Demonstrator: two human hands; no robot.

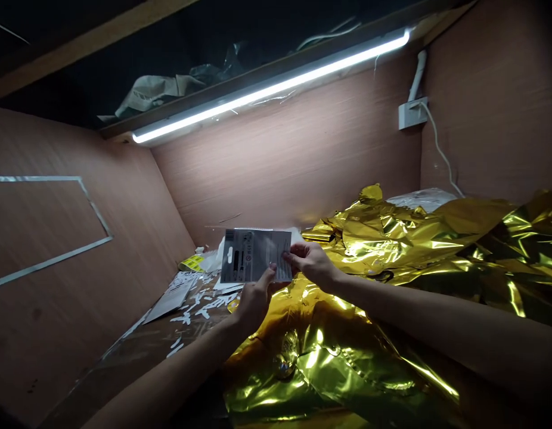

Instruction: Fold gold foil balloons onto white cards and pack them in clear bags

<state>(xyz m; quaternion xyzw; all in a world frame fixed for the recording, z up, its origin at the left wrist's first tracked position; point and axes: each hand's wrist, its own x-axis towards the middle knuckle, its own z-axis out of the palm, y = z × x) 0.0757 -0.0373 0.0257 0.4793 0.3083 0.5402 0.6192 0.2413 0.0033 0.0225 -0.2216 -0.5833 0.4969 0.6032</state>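
Note:
A flat grey packaging card (258, 256) with printed text, small symbols and a white hang hole is held up over the worktable, its printed face toward me. My left hand (257, 295) grips its lower edge, the thumb lying on the face. At the card's right edge my right hand (312, 260) pinches it between thumb and fingers. Gold foil pieces (329, 351), shiny and crumpled, lie below and to the right of both hands. Just behind and under the card, white papers (229, 287) show in part.
Small white paper scraps (204, 307) and a white sheet (173, 298) lie on the left of the table. A yellow sticker sheet (192, 263) is by the left wall. Wooden panels (285, 173) enclose the space. Overhead runs a lit tube (276, 86); a white socket box (412, 113) trails a cable.

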